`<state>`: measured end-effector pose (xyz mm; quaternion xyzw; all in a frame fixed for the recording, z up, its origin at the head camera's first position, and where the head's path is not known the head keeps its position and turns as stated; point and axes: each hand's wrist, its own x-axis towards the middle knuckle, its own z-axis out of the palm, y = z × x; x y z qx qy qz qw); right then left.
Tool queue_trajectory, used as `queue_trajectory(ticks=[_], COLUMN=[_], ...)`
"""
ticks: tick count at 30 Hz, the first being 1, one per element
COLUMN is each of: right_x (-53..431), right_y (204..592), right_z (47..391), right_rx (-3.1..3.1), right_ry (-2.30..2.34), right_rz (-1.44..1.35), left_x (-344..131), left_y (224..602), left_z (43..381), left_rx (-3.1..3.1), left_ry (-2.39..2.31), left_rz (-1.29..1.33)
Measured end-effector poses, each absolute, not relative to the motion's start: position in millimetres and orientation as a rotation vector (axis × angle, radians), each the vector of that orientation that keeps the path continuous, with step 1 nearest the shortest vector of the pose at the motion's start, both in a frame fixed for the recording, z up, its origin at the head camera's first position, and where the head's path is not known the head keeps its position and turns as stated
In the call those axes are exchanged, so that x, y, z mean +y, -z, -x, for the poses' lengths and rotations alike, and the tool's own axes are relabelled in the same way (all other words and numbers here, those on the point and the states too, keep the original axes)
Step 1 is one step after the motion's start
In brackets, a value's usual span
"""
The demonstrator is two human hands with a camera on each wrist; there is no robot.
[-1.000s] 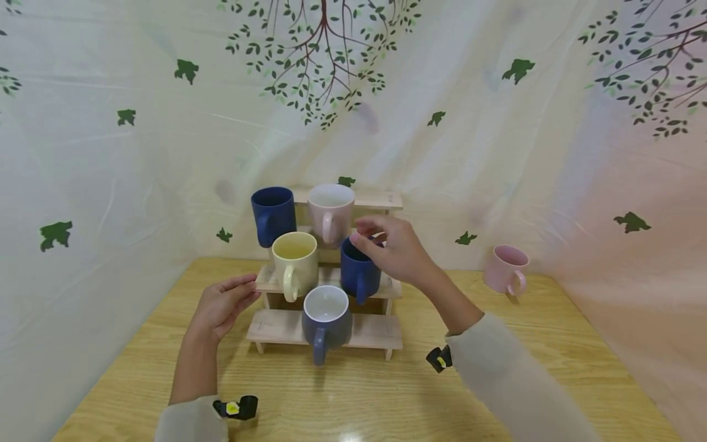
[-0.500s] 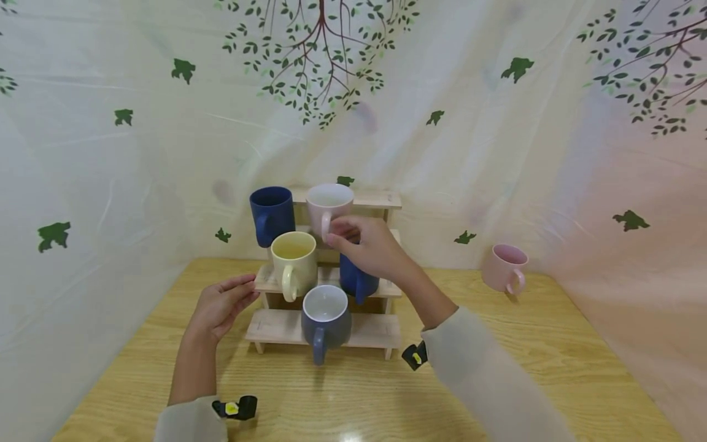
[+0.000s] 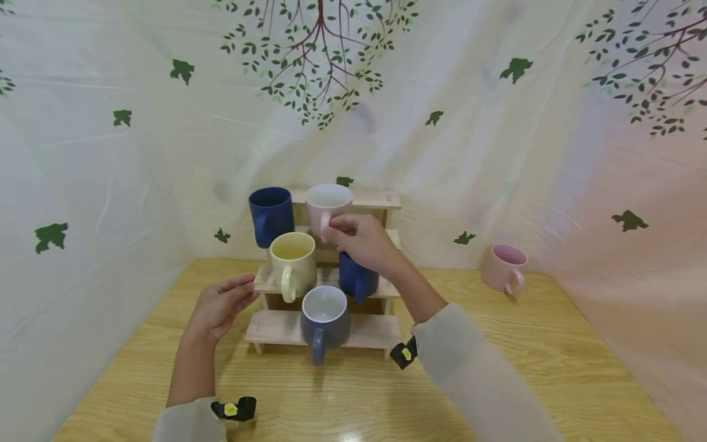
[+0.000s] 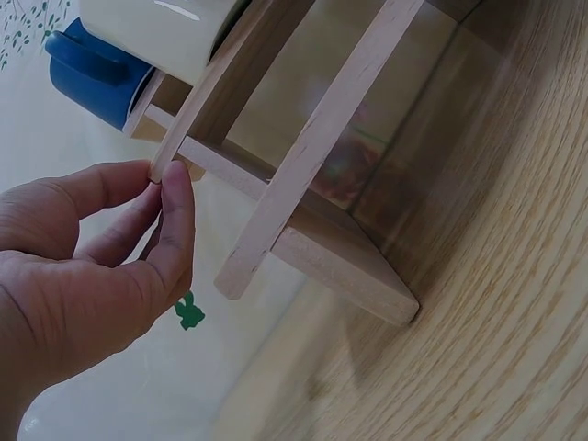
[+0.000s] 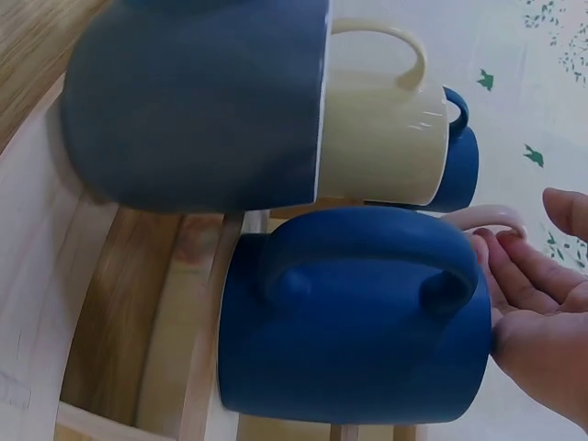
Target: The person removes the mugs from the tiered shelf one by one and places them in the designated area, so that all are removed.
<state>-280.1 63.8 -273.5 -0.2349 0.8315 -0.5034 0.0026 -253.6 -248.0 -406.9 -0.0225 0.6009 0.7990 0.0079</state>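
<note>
My left hand (image 3: 221, 307) pinches the left end of the second step of a wooden tiered shelf (image 3: 265, 322); thumb and forefinger meet on the board in the left wrist view. At the pale pink mug (image 3: 323, 199) on a higher tier is my right hand (image 3: 367, 242). In the right wrist view its fingertips (image 5: 519, 262) touch that mug's handle (image 5: 487, 218), while the thumb stands slightly apart. Below this hand sits a dark blue mug (image 3: 353, 276), its rim partly covered. Beside it stands a cream mug (image 3: 295, 270).
Another dark blue mug (image 3: 270, 215) stands at the upper left of the shelf. A grey-blue mug (image 3: 326, 325) occupies the lowest step. On the wooden table (image 3: 309, 399), a pink mug (image 3: 502, 270) stands at the back right, near the patterned cloth backdrop (image 3: 442, 159).
My right hand has moved left, from above the dark blue mug on the second step to the pale pink mug's handle. The left hand has kept its place on the shelf.
</note>
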Motion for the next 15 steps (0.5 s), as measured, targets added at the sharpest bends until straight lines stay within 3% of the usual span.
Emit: queue_trajectory(ticks=[15], right_x=[50.7], right_y=[268.6], right_z=[283.9], right_rx=[2.145], right_ry=[1.973], right_rz=[0.404], left_x=[-248.4], left_y=[406.7], left_z=[252.7], left_rx=[1.850], left_ry=[-2.511], left_rz=[0.075])
